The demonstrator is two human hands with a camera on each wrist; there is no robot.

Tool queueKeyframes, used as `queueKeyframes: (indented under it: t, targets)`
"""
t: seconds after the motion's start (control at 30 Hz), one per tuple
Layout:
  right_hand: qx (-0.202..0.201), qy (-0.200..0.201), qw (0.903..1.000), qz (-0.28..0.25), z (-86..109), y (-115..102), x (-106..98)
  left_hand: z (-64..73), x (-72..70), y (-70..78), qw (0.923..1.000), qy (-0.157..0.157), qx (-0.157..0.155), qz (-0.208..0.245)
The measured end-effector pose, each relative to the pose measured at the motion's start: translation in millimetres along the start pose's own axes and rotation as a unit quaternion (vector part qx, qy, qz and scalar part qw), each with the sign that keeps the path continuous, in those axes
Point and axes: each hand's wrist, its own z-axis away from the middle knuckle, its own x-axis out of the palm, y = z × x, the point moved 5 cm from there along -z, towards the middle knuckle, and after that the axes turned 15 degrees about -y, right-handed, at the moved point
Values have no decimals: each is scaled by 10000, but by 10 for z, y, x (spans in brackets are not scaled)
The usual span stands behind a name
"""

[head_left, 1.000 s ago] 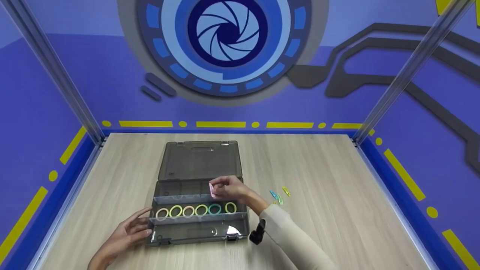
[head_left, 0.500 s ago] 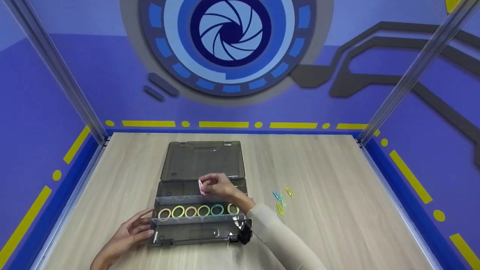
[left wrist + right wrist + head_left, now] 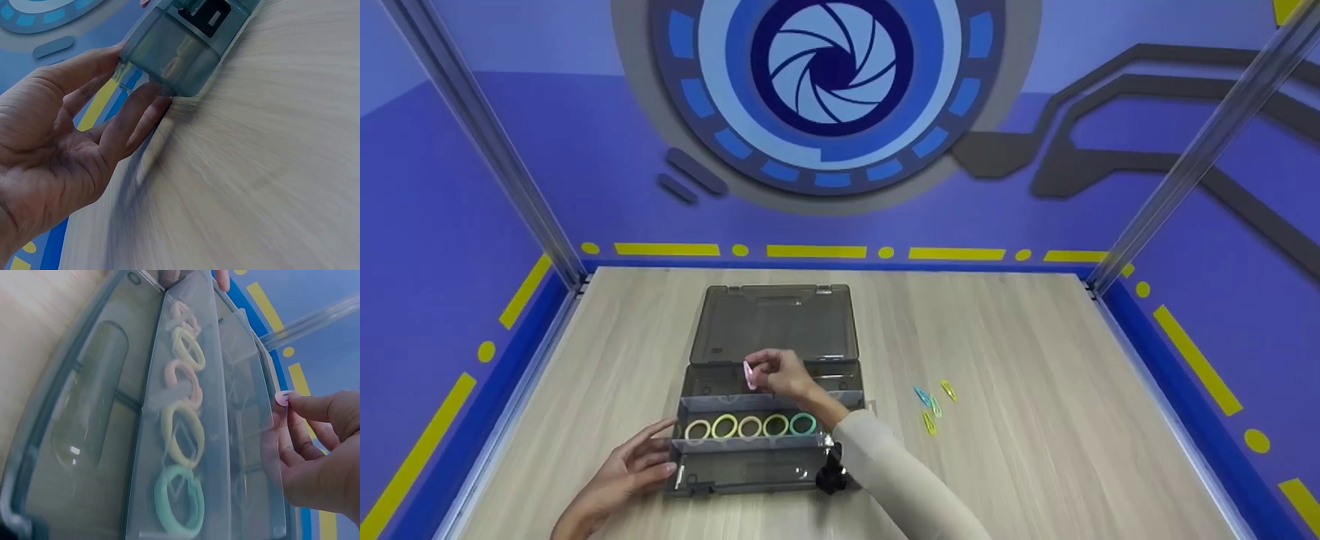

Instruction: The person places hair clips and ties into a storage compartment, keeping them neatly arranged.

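My right hand [image 3: 781, 373] pinches a pink snap hair clip [image 3: 749, 375] between thumb and fingers above the back compartment of a smoky clear plastic box [image 3: 765, 487]. In the right wrist view only the clip's end shows at the fingertips. My left hand [image 3: 619, 472] rests against the box's left end, its fingers loosely bent and touching the corner, as the left wrist view also shows. Several pastel hair ties [image 3: 183, 433] stand in a row in the middle compartment. My right forearm covers the right end of that row.
The box's lid [image 3: 776, 322] lies folded back on the wooden table [image 3: 997, 337]. Right of the box lie a blue hair clip [image 3: 922, 397], a green hair clip [image 3: 936, 406] and two yellow ones. Printed purple panels [image 3: 547, 187] wall the table's back and sides.
My right hand has moved left over the back compartment, carrying the pink hair clip along. The forearm has come to cover the rightmost hair tie. My left hand keeps its place at the box.
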Motion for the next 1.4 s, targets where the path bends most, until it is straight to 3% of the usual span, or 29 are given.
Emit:
queueKeyframes:
  t: [0.23, 0.4, 0.7, 1.03, 1.27, 1.4]
  targets:
    - [-39, 153, 9991, 395, -107, -47, 192, 7, 6, -6, 9997, -123, 179, 62]
    - [107, 264, 9946, 997, -160, -68, 277, -6, 2, -1, 9995, -197, 226, 61]
    - [677, 558, 9739, 2095, -223, -5, 323, -11, 8, -1, 9994, -262, 242, -3]
    - [1324, 768, 9574, 2448, -314, -19, 436, 9, -3, -2, 9990, -317, 295, 113]
    - [1821, 915, 9334, 2955, -385, 19, 515, 13, -2, -10, 9993, -259, 261, 56]
    - [1921, 943, 9264, 3099, -402, 23, 486, -22, -6, -1, 9991, -298, 262, 117]
